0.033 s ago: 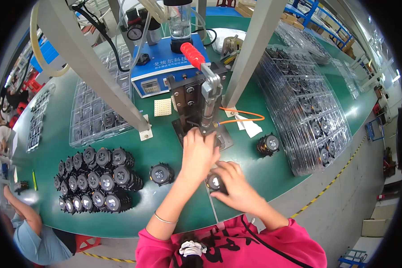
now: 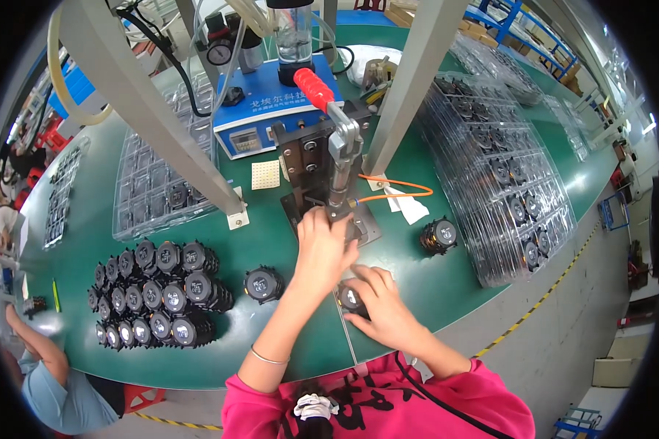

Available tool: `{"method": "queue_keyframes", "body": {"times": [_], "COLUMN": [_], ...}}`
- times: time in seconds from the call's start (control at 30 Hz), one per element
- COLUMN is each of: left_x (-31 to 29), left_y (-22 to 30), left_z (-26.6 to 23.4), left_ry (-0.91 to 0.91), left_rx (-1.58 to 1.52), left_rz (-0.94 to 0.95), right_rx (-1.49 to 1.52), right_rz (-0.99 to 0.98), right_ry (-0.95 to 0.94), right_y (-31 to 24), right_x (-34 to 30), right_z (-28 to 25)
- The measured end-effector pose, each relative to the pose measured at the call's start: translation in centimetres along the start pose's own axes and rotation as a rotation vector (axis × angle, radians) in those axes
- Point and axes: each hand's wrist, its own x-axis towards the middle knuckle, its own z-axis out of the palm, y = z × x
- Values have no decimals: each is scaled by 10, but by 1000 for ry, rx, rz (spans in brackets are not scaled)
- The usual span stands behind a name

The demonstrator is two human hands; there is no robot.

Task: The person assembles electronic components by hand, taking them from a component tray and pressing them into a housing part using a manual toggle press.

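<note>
The right hand (image 2: 384, 309) curls loosely round a round black part (image 2: 350, 297) in front of the clamp (image 2: 344, 143). The left hand (image 2: 319, 245) bends at the clamp's base (image 2: 370, 228), its hold hidden. If the red handle (image 2: 315, 89) moved, fingers could get pinched.

A round black part (image 2: 350, 296) had a pale mark on its top, which faced up. It was partly hidden, near a silver clamp (image 2: 343, 146). The clamp stood tall, with a red handle (image 2: 314, 89) at its top
</note>
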Motion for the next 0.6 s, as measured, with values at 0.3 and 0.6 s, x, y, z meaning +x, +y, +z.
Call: {"method": "queue_keyframes", "body": {"times": [0.3,0.6], "left_x": [-53,-97], "left_y": [28,9], "left_z": [-53,-201], "left_ry": [125,152], "left_rx": [-212,221], "left_rz": [-51,-205], "right_rx": [118,-145], "right_rz": [-8,-169], "right_ry": [317,283], "right_y": [32,41], "right_x": [53,75], "right_z": [-16,12]}}
